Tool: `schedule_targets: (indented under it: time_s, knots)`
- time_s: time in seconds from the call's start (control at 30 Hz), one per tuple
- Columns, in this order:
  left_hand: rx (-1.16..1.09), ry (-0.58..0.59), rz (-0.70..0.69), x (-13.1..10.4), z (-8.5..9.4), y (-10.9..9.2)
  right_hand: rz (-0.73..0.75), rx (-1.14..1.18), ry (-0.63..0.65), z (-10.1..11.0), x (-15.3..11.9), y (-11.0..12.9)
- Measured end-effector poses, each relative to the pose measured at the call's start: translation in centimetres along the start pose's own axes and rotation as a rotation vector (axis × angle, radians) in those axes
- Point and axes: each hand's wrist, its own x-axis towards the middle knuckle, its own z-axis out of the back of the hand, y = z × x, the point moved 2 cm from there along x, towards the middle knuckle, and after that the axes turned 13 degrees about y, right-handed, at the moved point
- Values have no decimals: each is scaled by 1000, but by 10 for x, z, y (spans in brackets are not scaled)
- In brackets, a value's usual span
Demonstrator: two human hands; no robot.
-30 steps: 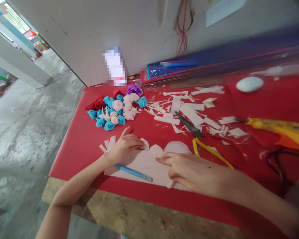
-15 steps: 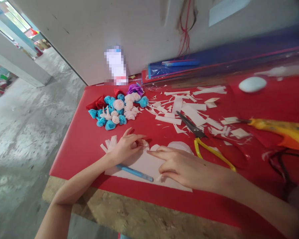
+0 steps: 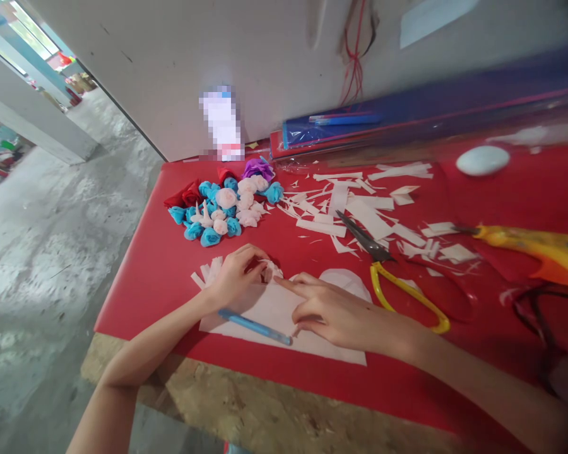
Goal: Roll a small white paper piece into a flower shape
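My left hand point(image 3: 236, 275) is closed, its thumb and fingers pinching a small crumpled white paper piece point(image 3: 273, 272). My right hand point(image 3: 336, 309) reaches in from the right with its index finger stretched out, the tip touching that piece; its other fingers are bent and apart. Under both hands lies a pale paper sheet point(image 3: 260, 306). A blue pen point(image 3: 255, 326) rests across the sheet between my wrists. Beside my left wrist are narrow white paper strips point(image 3: 211, 272). Rounded paper cut-outs point(image 3: 348, 282) lie partly behind my right hand.
Blue, white, red and purple paper roses point(image 3: 226, 198) are heaped at the back left. White paper scraps point(image 3: 360, 205) spread right of them. Yellow-handled scissors point(image 3: 381, 255), a yellow glue gun point(image 3: 525, 243) and a white oval object point(image 3: 483, 161) lie rightward. A blurred phone-like screen point(image 3: 222, 123) leans behind.
My left fingers have closed in around the paper piece, which now looks more gathered. My right hand has shifted slightly left and up, its index fingertip against the piece.
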Motion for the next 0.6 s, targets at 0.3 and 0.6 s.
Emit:
schedule_targets:
  time_s: [0.3, 0.6]
  knots:
    - [-68, -16, 66, 8, -4, 4, -2, 0, -15, -1, -1, -1]
    - [-186, -4, 73, 13, -8, 5, 4, -14, -16, -1, 0, -2]
